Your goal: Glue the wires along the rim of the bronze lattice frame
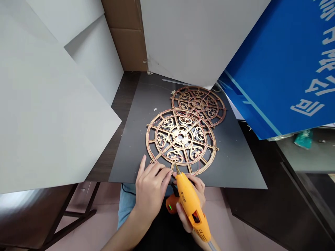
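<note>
Left hand (150, 183): bent over the near edge of the front wheel, finger and thumb close together in a narrow grip; I can't tell if there is something thin between them.
Right hand (200, 193): its grip is wrapped around the glue gun, mostly hidden behind it.
Glue gun (188, 198): smooth, shiny orange plastic, fat in the body, with a pointy brassy tip just by the wheel's near edge and a little green light on the handle.
Front wheel (185, 136): thin, flat, tan wood, round like a cartwheel, with rings, straight spokes and curly cut-out shapes; it lies flat on the black board.
Red wires (199, 164): skinny and bendy, running around the wheel.
Back wheel (199, 104): same curly wood, partly under the front one.
Black board (230, 167): flat, dull and dark, with tiny pale crumbs, lying on the dark wood worktop (108, 158).
Around it: big smooth white panels (52, 104), brown cardboard (125, 35), and a blue board (269, 69) with white writing.
</note>
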The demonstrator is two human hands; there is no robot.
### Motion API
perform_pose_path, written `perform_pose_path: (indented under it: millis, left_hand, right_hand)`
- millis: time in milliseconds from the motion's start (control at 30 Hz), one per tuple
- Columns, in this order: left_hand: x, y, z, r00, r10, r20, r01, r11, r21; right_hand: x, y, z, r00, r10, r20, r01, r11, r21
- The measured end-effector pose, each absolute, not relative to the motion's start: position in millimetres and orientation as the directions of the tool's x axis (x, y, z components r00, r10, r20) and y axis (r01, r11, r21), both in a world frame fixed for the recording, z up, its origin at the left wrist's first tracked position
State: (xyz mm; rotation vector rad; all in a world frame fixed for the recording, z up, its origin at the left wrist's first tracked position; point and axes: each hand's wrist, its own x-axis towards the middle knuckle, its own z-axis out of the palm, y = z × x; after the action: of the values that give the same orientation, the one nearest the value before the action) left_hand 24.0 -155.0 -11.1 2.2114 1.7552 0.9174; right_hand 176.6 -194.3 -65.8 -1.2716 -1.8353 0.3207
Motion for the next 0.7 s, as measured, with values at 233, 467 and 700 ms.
perform_pose_path:
  millis: [233,467,700]
  left_hand:
    - [25.1,-160.3,-12.2,0.035,0.929,0.369,0.807,-0.244,0.538]
    - [20.5,-172.8,-30.5,0.022,0.85,0.526,0.778,-0.345,0.525]
    - [9.2,-170.6,-32.5,0.067,0.844,0.532,0.822,-0.349,0.45]
  right_hand:
    - [176.4,-192.9,-63.8,-0.127,0.853,0.506,0.597,0.473,-0.648]
    - [176.7,-195.3,-68.5,-0.104,0.865,0.49,0.578,0.453,-0.678]
    - [178.6,-200.0,-67.5,-0.095,0.891,0.444,0.632,0.398,-0.665]
